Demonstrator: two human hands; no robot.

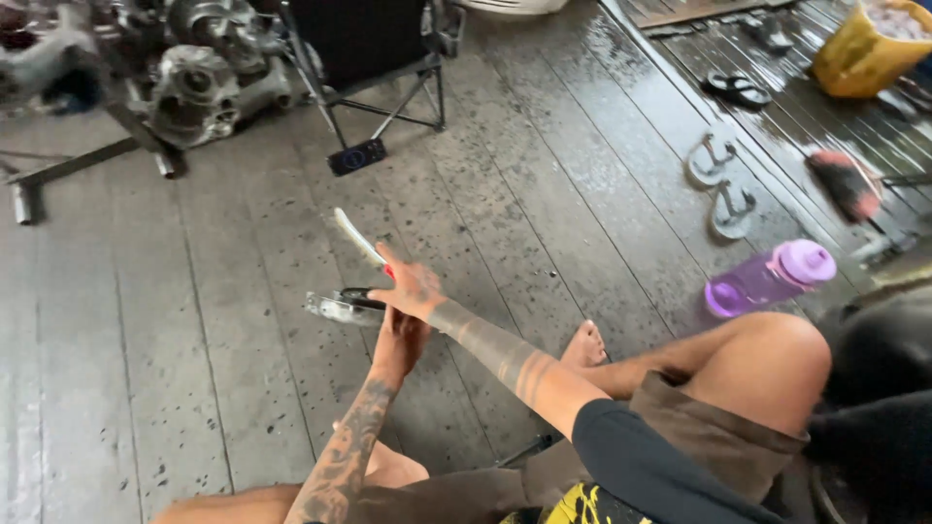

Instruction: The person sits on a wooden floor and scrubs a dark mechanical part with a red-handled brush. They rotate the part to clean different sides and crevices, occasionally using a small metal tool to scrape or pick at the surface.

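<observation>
Left hand [398,340] has its grip wrapped round the metal part [335,309]; right hand [413,289] pinches the pale strip [357,238]. Work's mid-way, strip not yet set down.

I look down on a floor of wide, weathered grey wooden planks [175,320], speckled with dark spots and wet and glossy toward the far right. At the far left lie grey metal engine parts [199,87], with a black folding chair [374,68] just beside them. Far right stands a yellow plastic bucket [864,53]; nearer lie grey sandals [718,184] and a purple plastic bottle [767,277]. The light is soft daylight.
</observation>
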